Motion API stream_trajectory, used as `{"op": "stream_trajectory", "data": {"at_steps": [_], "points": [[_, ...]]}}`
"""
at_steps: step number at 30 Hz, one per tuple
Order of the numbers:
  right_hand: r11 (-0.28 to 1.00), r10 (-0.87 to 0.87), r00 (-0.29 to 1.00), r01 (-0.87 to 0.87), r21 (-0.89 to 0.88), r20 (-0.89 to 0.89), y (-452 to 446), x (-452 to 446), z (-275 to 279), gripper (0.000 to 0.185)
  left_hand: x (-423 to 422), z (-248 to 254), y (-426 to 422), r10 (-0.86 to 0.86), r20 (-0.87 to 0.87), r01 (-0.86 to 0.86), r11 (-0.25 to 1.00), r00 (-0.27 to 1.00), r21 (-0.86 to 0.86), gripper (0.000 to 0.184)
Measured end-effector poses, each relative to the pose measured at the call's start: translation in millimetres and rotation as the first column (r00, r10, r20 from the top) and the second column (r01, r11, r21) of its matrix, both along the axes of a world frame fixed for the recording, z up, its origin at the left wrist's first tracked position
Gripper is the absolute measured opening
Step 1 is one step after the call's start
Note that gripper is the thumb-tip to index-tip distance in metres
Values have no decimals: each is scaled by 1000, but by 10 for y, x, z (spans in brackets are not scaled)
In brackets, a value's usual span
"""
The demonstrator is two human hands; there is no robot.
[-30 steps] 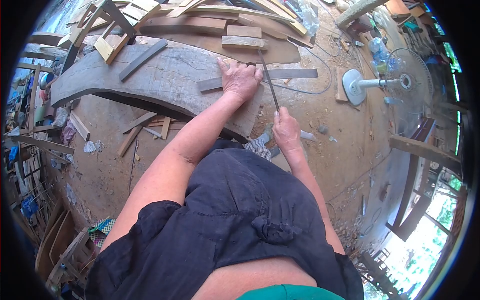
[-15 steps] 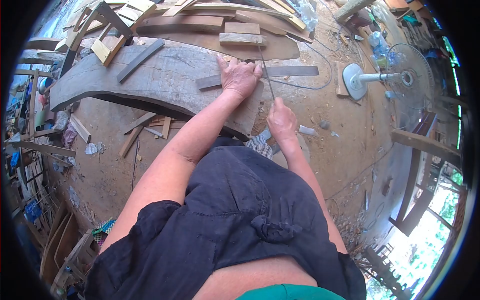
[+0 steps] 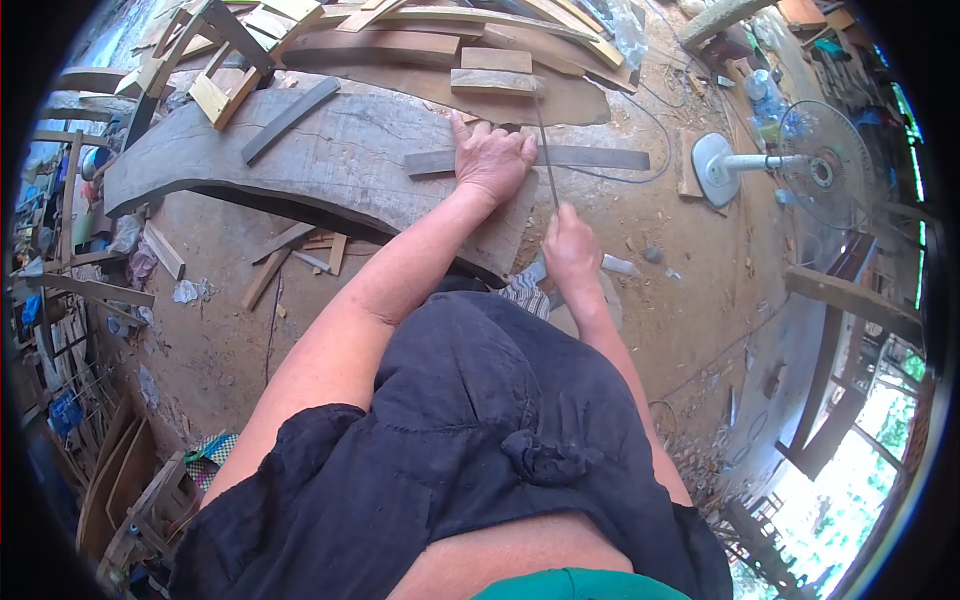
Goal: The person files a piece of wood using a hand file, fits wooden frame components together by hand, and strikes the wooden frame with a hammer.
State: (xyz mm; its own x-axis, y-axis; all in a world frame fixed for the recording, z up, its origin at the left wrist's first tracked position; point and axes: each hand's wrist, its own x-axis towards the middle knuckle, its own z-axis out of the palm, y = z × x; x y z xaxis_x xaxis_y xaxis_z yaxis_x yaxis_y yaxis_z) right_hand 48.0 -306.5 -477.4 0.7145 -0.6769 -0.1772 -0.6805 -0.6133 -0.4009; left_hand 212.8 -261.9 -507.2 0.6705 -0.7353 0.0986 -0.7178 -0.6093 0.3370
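Observation:
My left hand (image 3: 493, 165) presses down on a long dark wooden strip (image 3: 600, 157), its fingers closed over it. The strip lies across the end of a thick curved plank (image 3: 350, 150) and sticks out past the plank's right edge. My right hand (image 3: 573, 250) is closed round the handle of what looks like a handsaw (image 3: 546, 150). Its narrow dark blade appears edge-on, pointing away from me and crossing the strip just right of my left hand. The handle is hidden in my fist.
A short dark strip (image 3: 291, 121) lies on the plank's left part. Beyond it are stacked boards (image 3: 370, 46) and two short blocks (image 3: 493, 82). A standing fan (image 3: 714, 168) is at the right, with a cable (image 3: 668, 150) on the floor. Offcuts (image 3: 264, 279) lie below the plank.
The whole view has shifted slightly, so things sit a little lower and further right. The saw blade has swung slightly more upright in view. My left hand stays on the strip.

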Motion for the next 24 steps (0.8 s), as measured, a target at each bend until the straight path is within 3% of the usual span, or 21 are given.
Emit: {"op": "stream_trajectory", "data": {"at_steps": [4,13,19,24], "points": [[1000,-12,999,12,17,32,-45,68,-89,15,-6,12,-14,19,-14,-20,1000,1000,-19,41],[992,-80,996,84,97,-49,313,-675,57,12,-11,50,-34,46,-26,-45,998,999,39,44],[999,-42,999,42,14,34,71,-182,-89,12,2,53,-52,25,-35,-23,998,999,59,47],[997,-49,998,48,56,25,150,-263,60,13,-27,73,-43,34,31,-37,993,999,112,46]]}}
